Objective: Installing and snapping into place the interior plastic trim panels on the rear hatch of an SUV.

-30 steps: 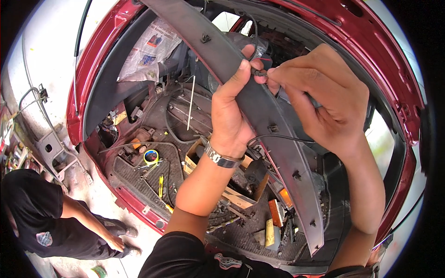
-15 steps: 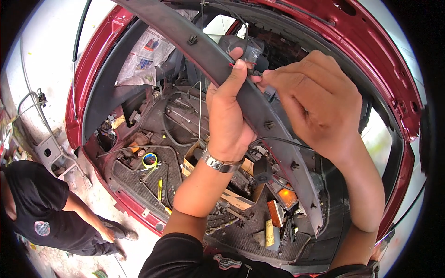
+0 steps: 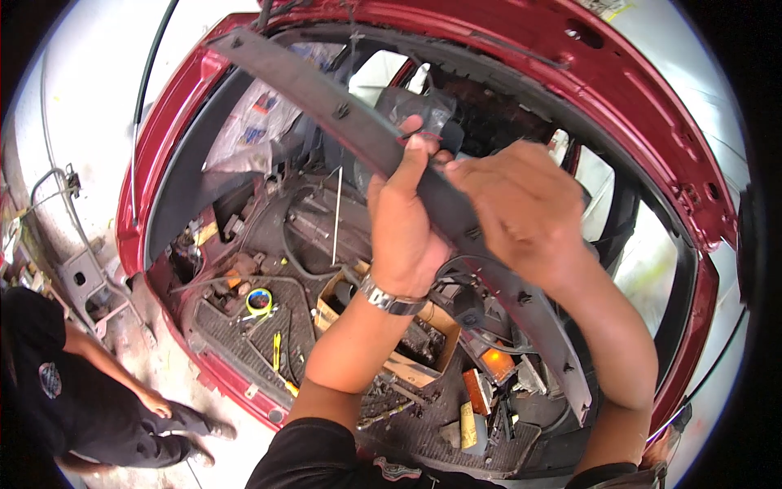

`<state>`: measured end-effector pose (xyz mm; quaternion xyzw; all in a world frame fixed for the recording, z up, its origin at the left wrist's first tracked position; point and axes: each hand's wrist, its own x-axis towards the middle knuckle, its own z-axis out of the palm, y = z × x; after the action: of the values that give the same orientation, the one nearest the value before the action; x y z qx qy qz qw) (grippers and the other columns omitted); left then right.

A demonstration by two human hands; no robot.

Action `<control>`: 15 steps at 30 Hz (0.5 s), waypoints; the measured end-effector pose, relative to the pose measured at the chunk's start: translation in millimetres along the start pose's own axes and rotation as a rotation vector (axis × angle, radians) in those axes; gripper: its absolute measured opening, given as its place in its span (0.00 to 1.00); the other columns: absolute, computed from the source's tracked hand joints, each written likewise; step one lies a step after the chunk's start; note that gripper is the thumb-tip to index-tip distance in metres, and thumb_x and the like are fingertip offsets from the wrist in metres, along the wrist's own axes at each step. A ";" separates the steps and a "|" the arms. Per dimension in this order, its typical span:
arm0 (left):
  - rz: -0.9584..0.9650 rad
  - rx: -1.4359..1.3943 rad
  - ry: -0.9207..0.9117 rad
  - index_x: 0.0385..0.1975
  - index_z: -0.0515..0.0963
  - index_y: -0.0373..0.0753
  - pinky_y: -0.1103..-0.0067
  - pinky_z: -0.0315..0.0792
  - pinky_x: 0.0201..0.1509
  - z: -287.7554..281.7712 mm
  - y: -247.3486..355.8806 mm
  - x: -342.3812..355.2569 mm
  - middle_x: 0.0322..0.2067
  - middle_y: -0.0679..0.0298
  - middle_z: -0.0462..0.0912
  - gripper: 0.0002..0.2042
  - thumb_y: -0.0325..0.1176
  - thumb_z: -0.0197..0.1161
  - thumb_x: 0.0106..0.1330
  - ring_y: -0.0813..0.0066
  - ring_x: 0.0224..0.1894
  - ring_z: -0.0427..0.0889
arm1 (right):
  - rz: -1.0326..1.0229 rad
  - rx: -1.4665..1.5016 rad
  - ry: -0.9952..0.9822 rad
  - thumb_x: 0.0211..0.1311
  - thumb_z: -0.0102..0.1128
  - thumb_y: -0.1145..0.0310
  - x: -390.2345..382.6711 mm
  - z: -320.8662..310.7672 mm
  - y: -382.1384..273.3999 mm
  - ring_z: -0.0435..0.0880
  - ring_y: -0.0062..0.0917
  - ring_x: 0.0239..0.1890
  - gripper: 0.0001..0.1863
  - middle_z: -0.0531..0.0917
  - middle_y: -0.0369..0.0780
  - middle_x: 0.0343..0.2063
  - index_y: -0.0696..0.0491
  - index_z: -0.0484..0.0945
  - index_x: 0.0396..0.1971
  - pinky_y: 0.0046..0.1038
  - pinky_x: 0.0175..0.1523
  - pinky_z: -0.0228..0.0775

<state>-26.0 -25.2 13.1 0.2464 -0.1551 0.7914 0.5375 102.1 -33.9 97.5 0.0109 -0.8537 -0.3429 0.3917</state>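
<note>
Spanning the red car's rear opening (image 3: 163,155), a long dark trim panel (image 3: 326,102) is grasped by left hand (image 3: 407,228) and right hand (image 3: 521,212).

The long trim panel (image 3: 326,98) is dark grey-black. The car body (image 3: 652,106) is deep red. The wristwatch (image 3: 389,298) is silver, the tape roll (image 3: 259,301) yellow-green, the cardboard box (image 3: 407,367) tan.
</note>
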 end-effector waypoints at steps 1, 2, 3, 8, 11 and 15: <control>0.013 -0.006 -0.027 0.63 0.71 0.37 0.75 0.78 0.48 -1.2 -1.1 1.3 0.39 0.66 0.80 0.18 0.27 0.62 0.75 0.75 0.40 0.80 | -0.007 -0.029 -0.003 0.49 0.68 0.78 -1.6 3.6 -0.3 0.84 0.29 0.32 0.10 0.88 0.37 0.33 0.55 0.86 0.34 0.31 0.37 0.74; 0.002 -0.023 -0.026 0.62 0.70 0.37 0.75 0.78 0.48 -0.8 -0.9 0.6 0.39 0.65 0.79 0.18 0.26 0.62 0.75 0.75 0.40 0.80 | 0.039 -0.010 -0.012 0.50 0.68 0.78 -2.6 6.8 -3.2 0.83 0.30 0.31 0.09 0.87 0.37 0.32 0.55 0.86 0.34 0.31 0.37 0.73; -0.004 -0.033 -0.044 0.62 0.70 0.37 0.75 0.78 0.48 1.5 0.5 -0.6 0.39 0.65 0.79 0.18 0.26 0.62 0.75 0.75 0.40 0.80 | 0.086 0.017 -0.017 0.52 0.68 0.78 -3.5 9.4 -5.9 0.83 0.30 0.31 0.08 0.86 0.37 0.31 0.55 0.86 0.34 0.31 0.37 0.73; 0.020 0.063 0.034 0.63 0.70 0.38 0.77 0.77 0.43 19.1 6.5 -4.2 0.36 0.68 0.77 0.19 0.27 0.64 0.74 0.79 0.36 0.77 | 0.228 0.043 0.056 0.56 0.72 0.75 -0.5 9.0 -8.2 0.79 0.35 0.30 0.09 0.83 0.39 0.27 0.55 0.85 0.37 0.37 0.37 0.74; 0.063 0.091 -0.010 0.64 0.70 0.40 0.79 0.75 0.39 19.0 8.9 -0.3 0.35 0.69 0.76 0.21 0.37 0.65 0.75 0.82 0.33 0.75 | 0.300 0.058 0.018 0.56 0.72 0.75 4.5 5.8 -15.3 0.80 0.36 0.30 0.10 0.83 0.40 0.27 0.56 0.85 0.39 0.37 0.38 0.74; 0.066 0.077 -0.110 0.61 0.72 0.43 0.79 0.71 0.35 26.4 12.8 2.6 0.32 0.69 0.74 0.30 0.64 0.52 0.77 0.79 0.31 0.73 | 0.389 0.089 0.020 0.56 0.72 0.76 1.1 2.1 -11.3 0.81 0.38 0.31 0.11 0.83 0.42 0.28 0.55 0.85 0.40 0.38 0.37 0.75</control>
<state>-32.7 -41.5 36.8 0.3049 -0.1619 0.7992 0.4920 97.0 -41.7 90.5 -0.1335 -0.8501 -0.2224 0.4584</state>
